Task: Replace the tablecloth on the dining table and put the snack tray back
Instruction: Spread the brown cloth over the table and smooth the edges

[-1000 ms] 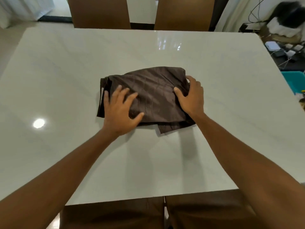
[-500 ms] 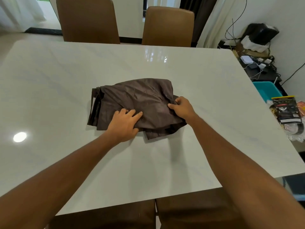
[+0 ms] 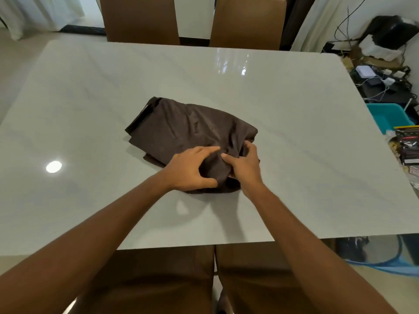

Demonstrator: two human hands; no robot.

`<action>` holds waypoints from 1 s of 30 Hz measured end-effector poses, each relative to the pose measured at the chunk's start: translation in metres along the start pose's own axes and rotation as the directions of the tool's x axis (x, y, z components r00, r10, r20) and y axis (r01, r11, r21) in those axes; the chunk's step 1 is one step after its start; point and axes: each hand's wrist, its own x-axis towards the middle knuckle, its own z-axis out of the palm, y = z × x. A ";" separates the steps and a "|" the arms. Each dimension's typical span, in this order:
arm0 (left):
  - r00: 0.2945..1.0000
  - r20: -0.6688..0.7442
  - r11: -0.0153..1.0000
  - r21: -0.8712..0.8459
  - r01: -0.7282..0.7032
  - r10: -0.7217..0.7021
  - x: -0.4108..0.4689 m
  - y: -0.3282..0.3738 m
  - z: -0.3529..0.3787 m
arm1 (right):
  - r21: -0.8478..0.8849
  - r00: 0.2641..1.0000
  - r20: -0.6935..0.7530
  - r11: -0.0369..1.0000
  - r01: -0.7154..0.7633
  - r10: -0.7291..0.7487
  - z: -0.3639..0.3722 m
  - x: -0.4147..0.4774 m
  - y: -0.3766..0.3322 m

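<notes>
Cloth (image 3: 186,130) at centre: dark brown, plain, no print, lighter sheen on creases. Counter (image 3: 294,177): white-grey marble look w/ faint grey veins, glossy; round white light spot (image 3: 53,166) at 9 o'clock. Far chairs (image 3: 138,19) at 12 o'clock: tan brown, plain. Near chairs (image 3: 158,279) at 6 o'clock: darker brown, plain. Left curtain (image 3: 40,12) at 11 o'clock: white. Right curtain (image 3: 317,26) at 1 o'clock: cream. Foam block (image 3: 376,47) at 2 o'clock: white, w/ black bag (image 3: 392,28) behind. Bin (image 3: 385,116) at 3 o'clock: teal. Packet (image 3: 408,143) just below bin: black w/ yellow strip on top. Hose (image 3: 374,266) at 4 o'clock: blue.
</notes>
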 end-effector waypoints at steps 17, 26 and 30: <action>0.949 -0.119 0.885 0.341 0.316 -0.293 0.017 0.040 -0.010 | -0.547 0.851 0.471 0.679 0.490 -0.234 -0.008 -0.004 -0.023; 0.931 -0.285 0.937 0.198 0.288 -0.227 -0.014 0.037 -0.067 | -0.729 0.834 0.063 0.546 0.413 -0.548 -0.007 0.027 -0.023; 0.835 -0.520 0.967 0.061 0.249 -0.182 -0.030 0.028 -0.088 | -0.569 0.924 -0.016 0.764 0.305 -0.381 0.012 0.030 -0.041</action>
